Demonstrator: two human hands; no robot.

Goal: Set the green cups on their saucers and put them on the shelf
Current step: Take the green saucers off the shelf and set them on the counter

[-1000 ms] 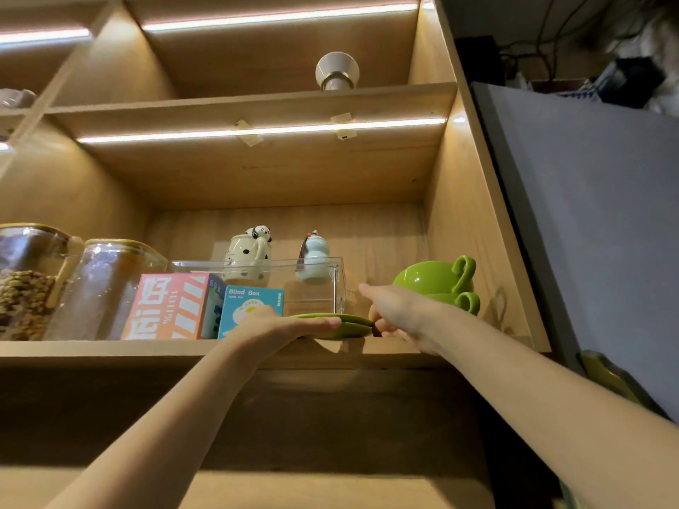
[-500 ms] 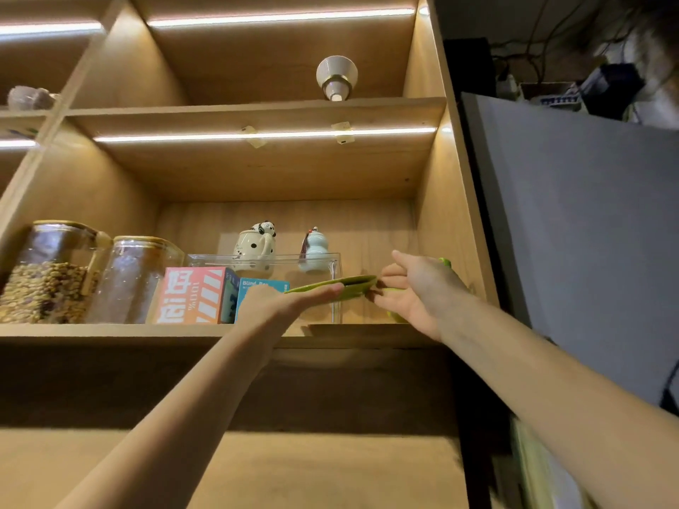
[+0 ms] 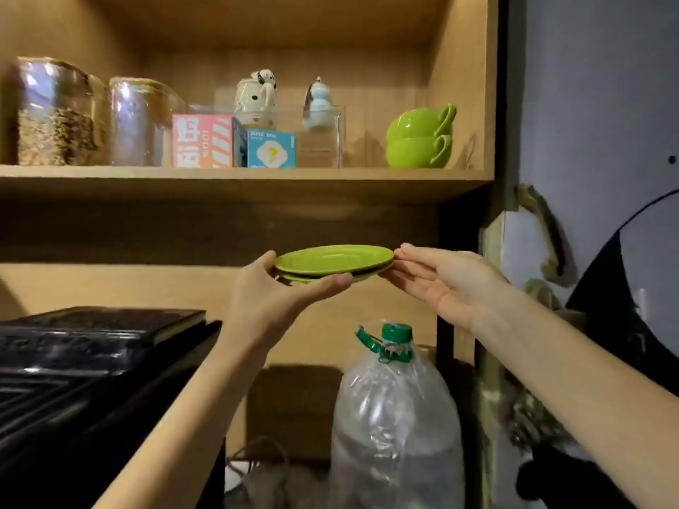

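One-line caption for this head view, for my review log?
Both hands, left and right, hold stacked green saucers below the shelf where two green cups sit nested.

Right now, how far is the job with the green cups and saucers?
Early stage. Done: nothing finished; the two cups sit stacked on the shelf, at its right end, without saucers. In hand: two stacked saucers, held below the shelf between the left hand and right hand. Left: separate the saucers, set a cup on each, and place both sets on the shelf.

Both hands (image 3: pixel 279 299) hold stacked green saucers (image 3: pixel 332 259) below shelf (image 3: pixel 235 175)
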